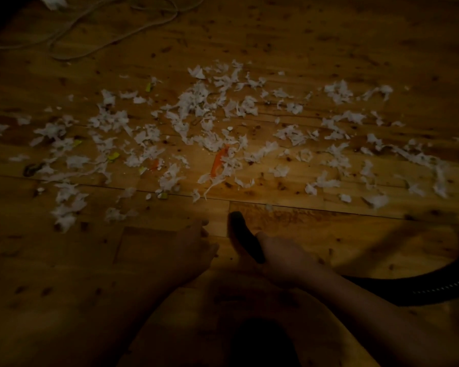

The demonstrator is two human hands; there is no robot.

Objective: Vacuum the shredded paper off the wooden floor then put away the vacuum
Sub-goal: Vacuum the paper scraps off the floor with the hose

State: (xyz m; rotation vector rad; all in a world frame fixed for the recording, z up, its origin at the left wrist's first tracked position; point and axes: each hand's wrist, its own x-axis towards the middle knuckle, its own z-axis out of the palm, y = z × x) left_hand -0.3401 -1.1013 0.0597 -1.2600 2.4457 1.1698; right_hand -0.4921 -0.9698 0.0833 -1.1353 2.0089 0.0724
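White shredded paper [204,123] lies scattered in a wide band across the wooden floor [329,35], with a few orange and yellow scraps mixed in. My right hand [281,258] grips the black vacuum nozzle [243,234], whose tip points toward the paper and sits just short of the nearest shreds. The black ribbed hose [421,284] curves away to the right behind my forearm. My left hand [194,245] rests low beside the nozzle, fingers loosely apart, holding nothing.
A pale cable [112,30] loops over the floor at the back left, near a white object [53,1] at the top edge. A dark shape [263,343] sits at the bottom centre between my arms. The scene is dim.
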